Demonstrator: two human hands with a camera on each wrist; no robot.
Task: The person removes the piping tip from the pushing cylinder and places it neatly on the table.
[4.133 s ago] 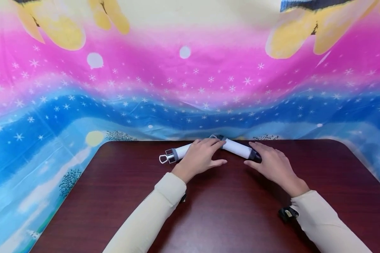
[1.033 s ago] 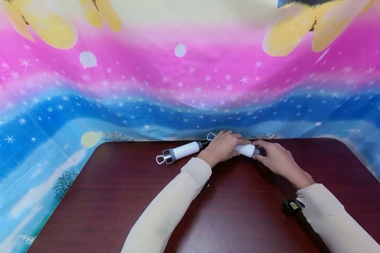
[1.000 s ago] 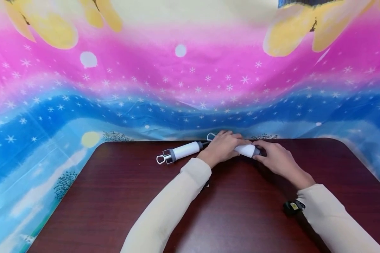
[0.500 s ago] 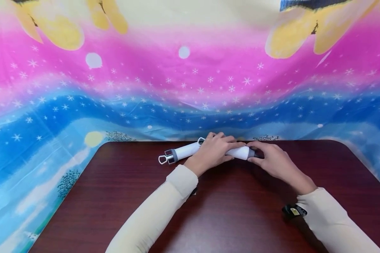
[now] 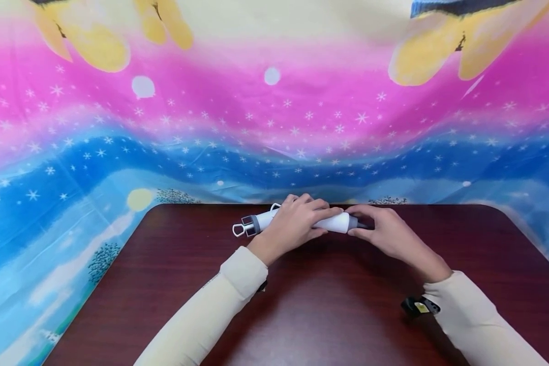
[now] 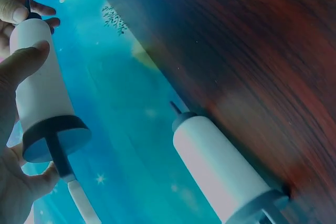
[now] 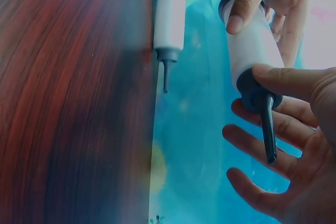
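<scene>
My left hand (image 5: 294, 223) grips the white barrel of a hand air pump (image 5: 337, 222), its thumb along the side in the left wrist view. My right hand (image 5: 386, 227) pinches the same pump's grey front collar by thumb and finger; its other fingers spread beside the dark nozzle (image 7: 268, 135) in the right wrist view. The held pump is raised off the table. A second, similar pump (image 6: 218, 163) lies near the table's far edge, its white pull handle (image 5: 239, 230) pointing left; my left hand partly covers it in the head view.
The dark red-brown wooden table (image 5: 329, 305) has rounded far corners. Behind it hangs a pink and blue cloth (image 5: 274, 122) with snowflakes. Black wrist devices (image 5: 420, 306) sit at the cream sleeves (image 5: 466, 300).
Both pumps lay on the table earliest, with both hands near them. Then my hands took hold of the right one. Over the last second they have carried it left, in front of the second pump.
</scene>
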